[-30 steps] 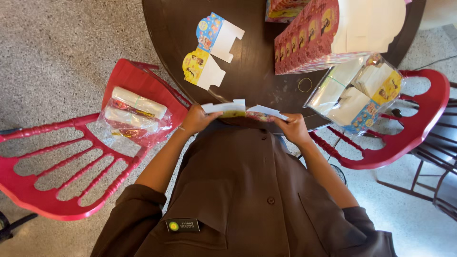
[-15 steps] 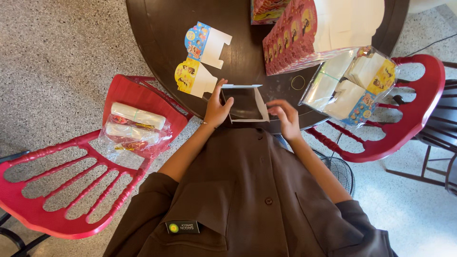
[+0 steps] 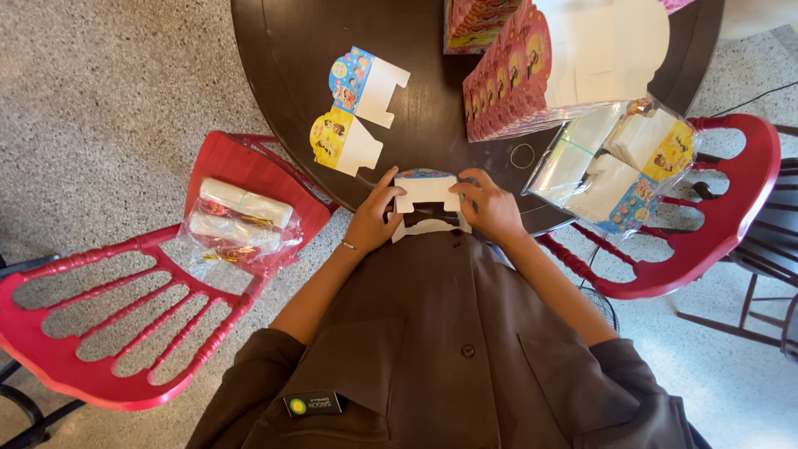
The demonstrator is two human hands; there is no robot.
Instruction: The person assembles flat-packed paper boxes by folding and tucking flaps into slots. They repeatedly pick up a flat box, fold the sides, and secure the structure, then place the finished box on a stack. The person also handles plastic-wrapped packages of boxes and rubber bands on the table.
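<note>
A small white cardboard box blank [image 3: 426, 194] with a blue printed top edge sits at the near edge of the dark round table [image 3: 283, 75]. My left hand [image 3: 374, 218] grips its left side and my right hand [image 3: 489, 206] grips its right side, fingers folded over the flaps. The box is partly folded, its white inner side facing up. Two flat printed blanks lie farther out on the table: a blue one [image 3: 366, 81] and a yellow one [image 3: 341, 141].
A stack of red printed flat boxes [image 3: 507, 83] lies at the table's far right, with a rubber band [image 3: 523, 155] near it. A red chair [image 3: 108, 316] at left holds a plastic bag of rolls [image 3: 237, 220]. Another red chair [image 3: 731, 208] at right carries a clear bag of blanks [image 3: 619, 166].
The cardboard piece was held flat between both hands near my body, then set on the table edge. Now both hands fold it into a more closed shape.
</note>
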